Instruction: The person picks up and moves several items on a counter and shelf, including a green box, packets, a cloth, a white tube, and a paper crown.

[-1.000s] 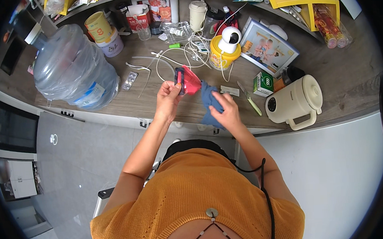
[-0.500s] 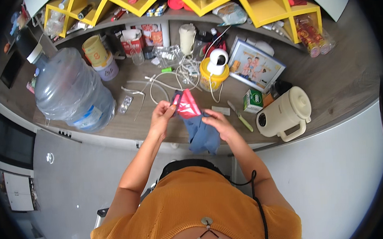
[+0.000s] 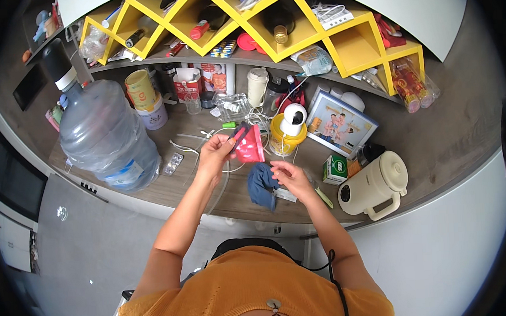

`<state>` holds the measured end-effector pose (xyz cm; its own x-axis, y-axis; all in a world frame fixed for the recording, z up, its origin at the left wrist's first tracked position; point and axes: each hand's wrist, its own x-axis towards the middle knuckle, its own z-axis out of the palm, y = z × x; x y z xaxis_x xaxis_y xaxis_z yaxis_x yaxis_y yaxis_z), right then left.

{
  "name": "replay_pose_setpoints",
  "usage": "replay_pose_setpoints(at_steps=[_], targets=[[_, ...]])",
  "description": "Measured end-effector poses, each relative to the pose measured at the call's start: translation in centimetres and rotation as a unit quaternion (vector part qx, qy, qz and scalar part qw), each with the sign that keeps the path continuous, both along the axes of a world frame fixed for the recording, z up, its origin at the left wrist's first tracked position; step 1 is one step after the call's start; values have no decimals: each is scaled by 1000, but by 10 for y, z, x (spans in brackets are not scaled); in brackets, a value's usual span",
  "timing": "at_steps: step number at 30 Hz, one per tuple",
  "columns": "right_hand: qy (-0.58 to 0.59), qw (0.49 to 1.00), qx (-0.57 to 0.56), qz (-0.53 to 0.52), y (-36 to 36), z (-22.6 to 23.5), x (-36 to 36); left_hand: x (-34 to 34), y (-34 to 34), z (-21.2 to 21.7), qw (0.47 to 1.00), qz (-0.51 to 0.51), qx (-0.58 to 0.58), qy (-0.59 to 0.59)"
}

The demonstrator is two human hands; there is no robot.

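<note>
My left hand (image 3: 217, 154) is closed on a shiny red packet (image 3: 251, 145), held over the desk; a dark strip (image 3: 239, 137) lies along the packet's left side beneath my fingers, and I cannot make out what it is. A crumpled blue-grey cloth (image 3: 261, 187) sits near the desk's front edge. Just right of the cloth, my right hand (image 3: 293, 179) has its fingers loosely bent and apart, with nothing seen in them. A green-handled knife (image 3: 324, 198) lies close by my right hand, partly hidden by it.
A big water bottle (image 3: 106, 134) with a pump stands at left. White cables (image 3: 257, 120) tangle behind the packet, beside a white camera on a yellow tub (image 3: 286, 139). A framed photo (image 3: 341, 125), a green box (image 3: 335, 170) and a cream kettle (image 3: 374, 185) stand at right.
The blue-grey cloth has parted from the red packet and come down to the desk, out of my right hand. My left hand still holds the packet. The view has shifted, showing more shelf.
</note>
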<state>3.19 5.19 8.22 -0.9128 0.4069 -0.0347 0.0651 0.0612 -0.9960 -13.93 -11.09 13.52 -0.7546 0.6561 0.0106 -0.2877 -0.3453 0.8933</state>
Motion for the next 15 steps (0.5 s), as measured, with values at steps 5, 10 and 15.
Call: replay_pose_setpoints(at_steps=[5, 10, 15], targets=[[17, 998, 38, 51, -6, 32, -15, -20, 30, 28, 982, 2, 169, -84], [-8, 998, 11, 62, -3, 16, -19, -45, 73, 71, 946, 38, 262, -188], [-53, 996, -15, 77, -3, 1, -9, -67, 110, 88, 935, 91, 229, -256]])
